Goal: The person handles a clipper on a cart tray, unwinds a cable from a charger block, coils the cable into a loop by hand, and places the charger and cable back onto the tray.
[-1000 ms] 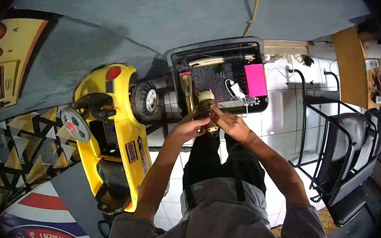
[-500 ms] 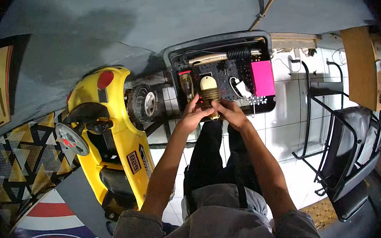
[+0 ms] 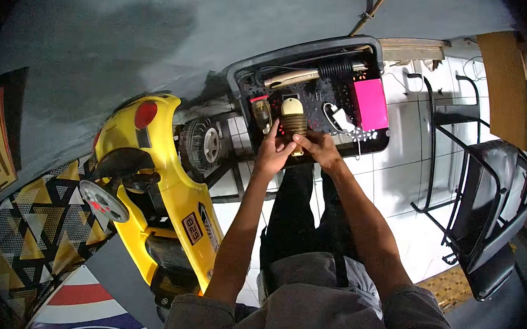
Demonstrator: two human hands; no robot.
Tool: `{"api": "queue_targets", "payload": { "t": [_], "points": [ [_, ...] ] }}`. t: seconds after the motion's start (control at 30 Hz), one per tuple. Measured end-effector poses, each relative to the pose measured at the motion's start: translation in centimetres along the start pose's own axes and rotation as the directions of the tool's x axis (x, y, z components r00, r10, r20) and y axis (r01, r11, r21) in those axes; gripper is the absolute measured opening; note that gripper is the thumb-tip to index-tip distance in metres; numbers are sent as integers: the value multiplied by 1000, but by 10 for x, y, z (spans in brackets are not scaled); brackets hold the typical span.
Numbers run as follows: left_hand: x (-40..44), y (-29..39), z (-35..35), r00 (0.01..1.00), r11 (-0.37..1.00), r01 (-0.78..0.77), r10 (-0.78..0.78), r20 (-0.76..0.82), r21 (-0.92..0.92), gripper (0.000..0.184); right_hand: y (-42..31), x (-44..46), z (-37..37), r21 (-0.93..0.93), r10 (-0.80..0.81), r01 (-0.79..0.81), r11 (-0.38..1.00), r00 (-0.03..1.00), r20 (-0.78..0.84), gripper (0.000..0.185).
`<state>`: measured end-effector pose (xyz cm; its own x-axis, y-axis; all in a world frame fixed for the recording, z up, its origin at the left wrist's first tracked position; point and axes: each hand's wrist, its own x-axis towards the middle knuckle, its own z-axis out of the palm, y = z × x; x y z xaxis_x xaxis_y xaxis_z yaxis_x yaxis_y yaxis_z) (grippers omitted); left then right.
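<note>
Between my hands, over the front of a black tray (image 3: 238, 93), is a cream hand-held device (image 3: 292, 107) with brown cord wound around its middle. Its rounded cream end points away from me; its exact kind I cannot make out. My left hand (image 3: 272, 156) grips its near end from the left, thumb across it. From the right, my right hand (image 3: 319, 149) pinches the same end, fingers on the cord coils. A dark clipper-like tool (image 3: 260, 113) with a red edge lies in the tray just left of the device.
Also in the tray are a bright pink box (image 3: 371, 104), a white plug with cable (image 3: 341, 118) and a long beige tool (image 3: 291, 78) with a coiled black cord. A yellow toy car (image 3: 167, 187) stands left. Black-framed chairs (image 3: 486, 203) are at the right.
The view has shifted slightly, so the surroundings sit a little further right. Both hands stay on the cord-wrapped device, with small finger shifts at its near end.
</note>
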<state>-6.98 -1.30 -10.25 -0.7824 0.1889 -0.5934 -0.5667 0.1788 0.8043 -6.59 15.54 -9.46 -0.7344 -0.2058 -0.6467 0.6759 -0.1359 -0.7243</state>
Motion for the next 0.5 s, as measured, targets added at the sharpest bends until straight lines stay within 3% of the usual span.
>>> {"api": "queue_targets", "payload": {
  "t": [0.03,0.07,0.13,0.17,0.23,0.47,0.5],
  "points": [
    [6,-12,2,989,990,-78,91,-117,117,67,-1,2,1,-90,-10,10,996,1000,-4,51],
    [7,-24,3,989,990,-75,89,-115,117,67,-1,4,2,-88,-8,8,996,1000,-6,51],
    [-2,-3,7,973,955,59,10,-230,292,56,0,9,5,-98,-58,58,994,998,-4,49],
    [-9,9,13,947,955,21,76,-313,295,47,1,11,6,-94,-56,56,994,998,-3,49],
    [-10,2,14,939,928,48,85,-335,371,45,6,16,5,-162,25,-24,986,1000,5,45],
    [-6,-33,17,904,850,50,185,-385,525,39,22,27,8,-260,48,-31,965,997,59,42],
    [-6,-30,18,913,845,104,128,-388,524,39,24,28,13,-151,-73,75,986,997,21,42]
  ]
}}
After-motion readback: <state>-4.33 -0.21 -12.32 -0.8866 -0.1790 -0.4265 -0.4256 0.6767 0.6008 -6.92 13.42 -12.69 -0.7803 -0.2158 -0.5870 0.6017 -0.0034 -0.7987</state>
